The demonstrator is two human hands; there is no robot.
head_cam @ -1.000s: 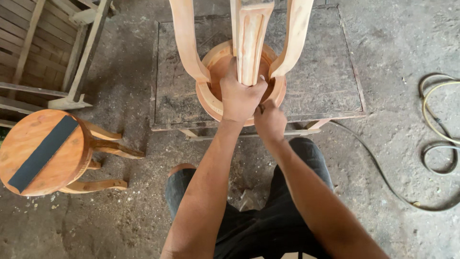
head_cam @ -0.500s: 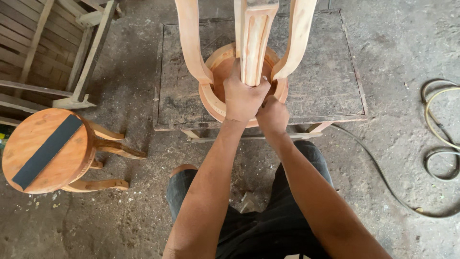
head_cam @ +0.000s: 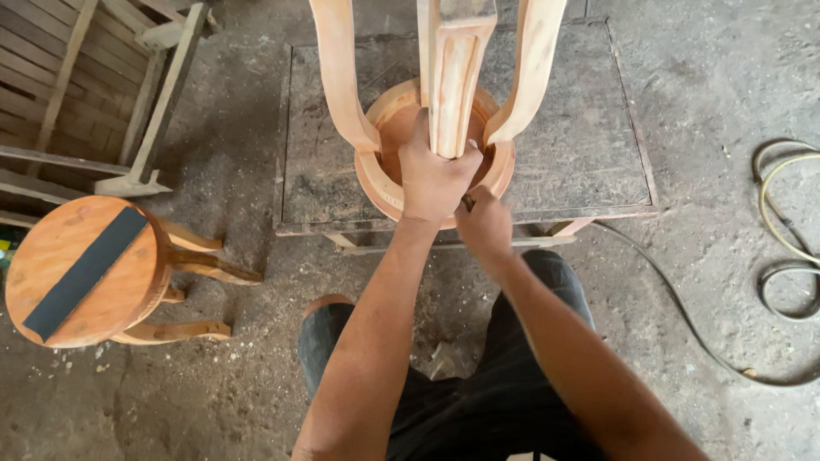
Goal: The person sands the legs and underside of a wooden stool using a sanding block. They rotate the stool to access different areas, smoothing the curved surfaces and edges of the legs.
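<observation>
A: The upturned stool (head_cam: 431,128) — where was it?

B: It sat seat-down on the low grey desk (head_cam: 589,145), its pale curved legs rising toward you.

A: Start from my left, then.

B: Far left stood a slatted wooden frame (head_cam: 77,94). Below it a finished stool (head_cam: 85,271) lay tipped on the floor, a dark strip across its round seat.

A: And my hands?

B: Your left hand (head_cam: 434,175) was wrapped tight around the base of the middle leg, inside the seat ring. Your right hand (head_cam: 483,224) was curled just beside it at the seat's near rim, pinching something small and dark; I could not tell what.

A: Further right?

B: A hose (head_cam: 790,256) lay coiled on the concrete floor.
</observation>
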